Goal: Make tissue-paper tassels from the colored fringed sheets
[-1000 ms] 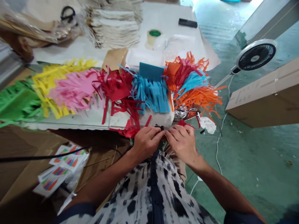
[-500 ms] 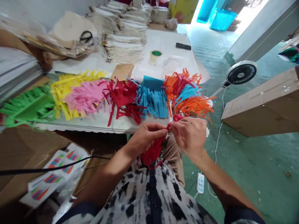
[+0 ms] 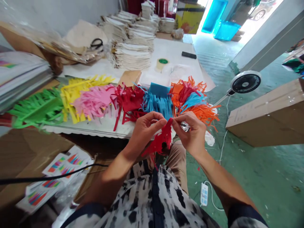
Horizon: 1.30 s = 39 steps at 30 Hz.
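A red fringed paper tassel (image 3: pixel 161 139) hangs between my hands, above my lap. My right hand (image 3: pixel 192 132) pinches its narrow twisted top between thumb and index finger. Close against the same top, my left hand (image 3: pixel 147 131) has its thumb and index finger pressed together at the paper. The loose red strips dangle below my left fingers. Just beyond my hands on the table lie a blue fringed piece (image 3: pixel 158 100), a red fringed pile (image 3: pixel 130 99) and a mixed pile of orange, red and blue fringes (image 3: pixel 190 95).
Pink (image 3: pixel 96 99), yellow (image 3: pixel 76 107) and green fringes (image 3: pixel 39 106) line the table's left side. Behind are tape (image 3: pixel 162 62), a black phone-like object (image 3: pixel 189 55), scissors (image 3: pixel 96 44) and stacked cloth pieces (image 3: pixel 133 53). A fan (image 3: pixel 246 82) and carton (image 3: pixel 266 114) stand on the right.
Both hands have risen slightly, lifting the red tassel so more of its fringe shows. My right fingers have opened out somewhat around the pinch. The view has shifted a little.
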Each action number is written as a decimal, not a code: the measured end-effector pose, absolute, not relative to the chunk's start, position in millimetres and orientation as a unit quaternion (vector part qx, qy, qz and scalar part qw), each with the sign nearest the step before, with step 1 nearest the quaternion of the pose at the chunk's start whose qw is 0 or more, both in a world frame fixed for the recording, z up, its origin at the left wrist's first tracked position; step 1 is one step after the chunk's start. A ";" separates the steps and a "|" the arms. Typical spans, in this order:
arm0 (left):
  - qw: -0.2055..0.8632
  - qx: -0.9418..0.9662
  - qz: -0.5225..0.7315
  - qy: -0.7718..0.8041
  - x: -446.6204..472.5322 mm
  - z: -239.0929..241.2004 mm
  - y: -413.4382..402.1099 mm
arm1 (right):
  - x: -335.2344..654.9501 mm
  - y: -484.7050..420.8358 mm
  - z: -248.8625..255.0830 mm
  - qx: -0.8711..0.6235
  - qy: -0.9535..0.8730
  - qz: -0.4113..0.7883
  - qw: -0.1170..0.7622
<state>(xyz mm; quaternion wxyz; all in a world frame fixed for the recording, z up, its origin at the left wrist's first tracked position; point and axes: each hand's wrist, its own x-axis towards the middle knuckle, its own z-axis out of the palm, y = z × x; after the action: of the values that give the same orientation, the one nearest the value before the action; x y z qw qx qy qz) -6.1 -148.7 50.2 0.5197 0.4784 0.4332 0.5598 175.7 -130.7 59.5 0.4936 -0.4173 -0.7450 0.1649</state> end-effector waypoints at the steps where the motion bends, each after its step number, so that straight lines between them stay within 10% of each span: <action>1: 0.519 0.486 0.553 0.435 -7.0 53.3 -147.7 | 174.1 -130.0 60.4 -0.411 -0.750 0.152 0.496; 30: 0.791 0.263 0.472 0.286 -8.6 43.7 -150.0 | 175.9 -120.6 56.7 -0.331 -0.795 -0.134 0.490; 39: 0.693 0.346 0.529 0.346 -8.1 48.5 -151.7 | 172.0 -127.5 62.0 -0.385 -0.781 0.045 0.489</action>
<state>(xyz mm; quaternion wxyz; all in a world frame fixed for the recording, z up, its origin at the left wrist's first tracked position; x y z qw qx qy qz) -8.1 -151.7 48.5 0.6930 0.3465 0.3461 0.5291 172.0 -127.5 62.0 0.4894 -0.3845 -0.7814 0.0451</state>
